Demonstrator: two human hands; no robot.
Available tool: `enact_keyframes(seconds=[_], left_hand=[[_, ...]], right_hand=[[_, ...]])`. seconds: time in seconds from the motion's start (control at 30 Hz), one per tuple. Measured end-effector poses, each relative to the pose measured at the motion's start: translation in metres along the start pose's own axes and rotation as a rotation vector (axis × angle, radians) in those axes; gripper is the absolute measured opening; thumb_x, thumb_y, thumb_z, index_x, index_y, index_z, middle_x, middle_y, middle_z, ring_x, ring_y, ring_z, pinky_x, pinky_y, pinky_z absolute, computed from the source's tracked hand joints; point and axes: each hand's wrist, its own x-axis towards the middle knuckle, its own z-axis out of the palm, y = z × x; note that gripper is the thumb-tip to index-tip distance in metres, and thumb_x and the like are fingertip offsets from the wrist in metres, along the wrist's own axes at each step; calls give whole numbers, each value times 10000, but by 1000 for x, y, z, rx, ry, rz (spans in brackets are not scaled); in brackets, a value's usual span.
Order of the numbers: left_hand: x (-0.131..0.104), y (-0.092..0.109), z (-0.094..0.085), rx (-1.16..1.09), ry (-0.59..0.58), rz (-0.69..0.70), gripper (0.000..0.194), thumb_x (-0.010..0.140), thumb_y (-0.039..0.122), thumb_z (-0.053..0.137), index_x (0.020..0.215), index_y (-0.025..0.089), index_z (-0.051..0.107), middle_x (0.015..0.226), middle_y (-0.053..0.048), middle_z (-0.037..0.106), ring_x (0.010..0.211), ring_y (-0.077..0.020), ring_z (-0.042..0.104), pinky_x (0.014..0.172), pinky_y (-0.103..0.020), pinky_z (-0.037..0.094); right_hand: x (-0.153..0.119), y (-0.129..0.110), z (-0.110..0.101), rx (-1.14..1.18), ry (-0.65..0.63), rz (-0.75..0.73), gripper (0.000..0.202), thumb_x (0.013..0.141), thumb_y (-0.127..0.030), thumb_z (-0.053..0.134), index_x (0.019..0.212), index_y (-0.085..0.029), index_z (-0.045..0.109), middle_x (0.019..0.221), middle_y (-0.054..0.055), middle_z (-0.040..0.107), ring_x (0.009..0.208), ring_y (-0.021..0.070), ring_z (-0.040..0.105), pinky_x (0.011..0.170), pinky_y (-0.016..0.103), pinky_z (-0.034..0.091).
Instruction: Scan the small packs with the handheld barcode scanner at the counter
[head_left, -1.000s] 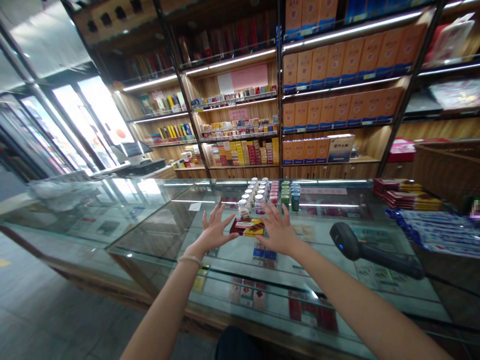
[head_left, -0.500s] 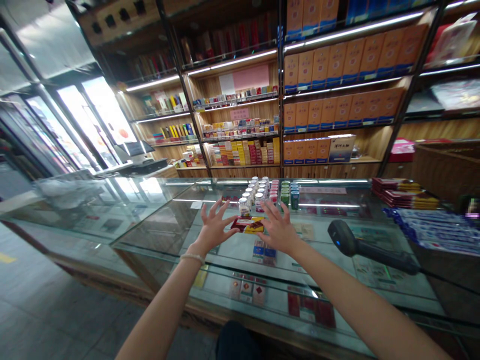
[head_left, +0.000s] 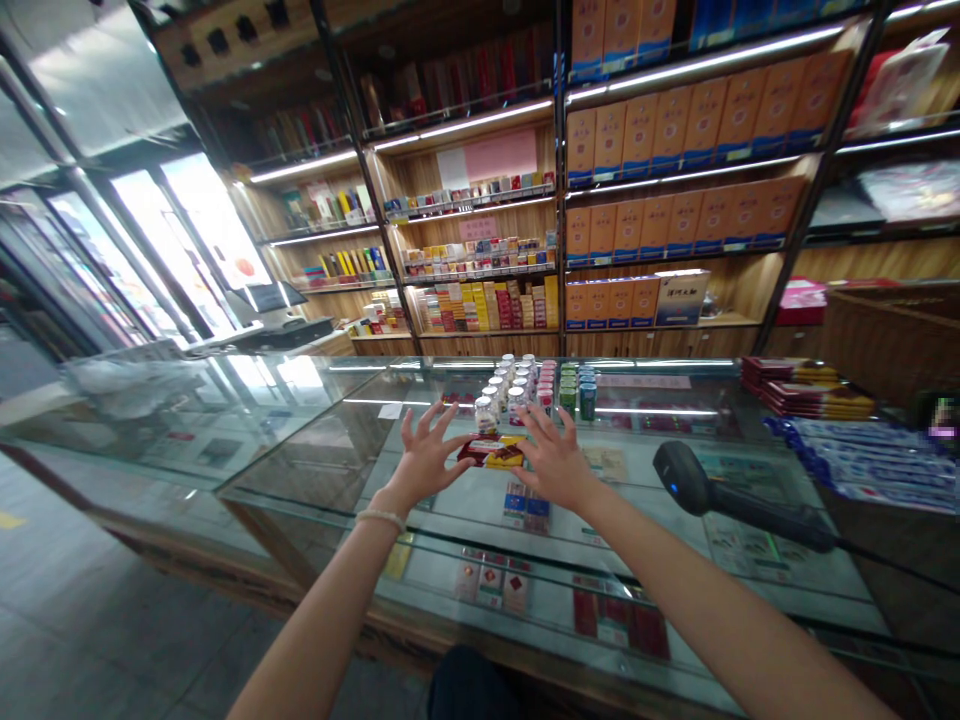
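Note:
A chocolate bar (head_left: 491, 451) in a dark red and yellow wrapper lies crosswise between my two hands, over the glass counter top. My left hand (head_left: 426, 455) is at its left end, fingers spread and thumb close to the wrapper. At the right end is my right hand (head_left: 553, 455), its fingers also stretched apart and near the wrapper. Whether the fingertips touch the bar is hard to make out. Just behind it stand rows of small white-capped bottles (head_left: 486, 410), with pink cans (head_left: 545, 385) and green cans (head_left: 568, 390) to their right.
A black barcode scanner (head_left: 701, 490) lies on the right of the counter, its cord trailing off. Beyond it are blue-and-white packets (head_left: 847, 460) and stacked red-yellow bars (head_left: 802, 385), near a brown basket (head_left: 892, 340). Shelves of boxes (head_left: 652, 220) line the back wall.
The whole view shifts very slightly left. Both hands and the chocolate bar keep nearly the same places relative to each other.

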Motion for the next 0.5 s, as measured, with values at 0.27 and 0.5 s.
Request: enact_keyframes(seconds=[0.27,0.5], left_hand=[[1,-1,2,40,44,19,581,923,571,566,1471,379,536,1694,-43,280,1574,-331,192,1262,-543,-63],[3,-2,3,74,69,-2,612,951,534,532,1537,383,438,1688,-39,298,1578,-298,195,1279,-519,-22]], right_hand=[[0,-1,4,20,31,51,684,934,-662,518,1492,-267,491,1691,142,251,1564,349,143,1225,582,-73],[3,0,5,8,8,66,737,947,-677,476,1573,-300,379,1706,128,209,1570,362,125,1225,613,-28]])
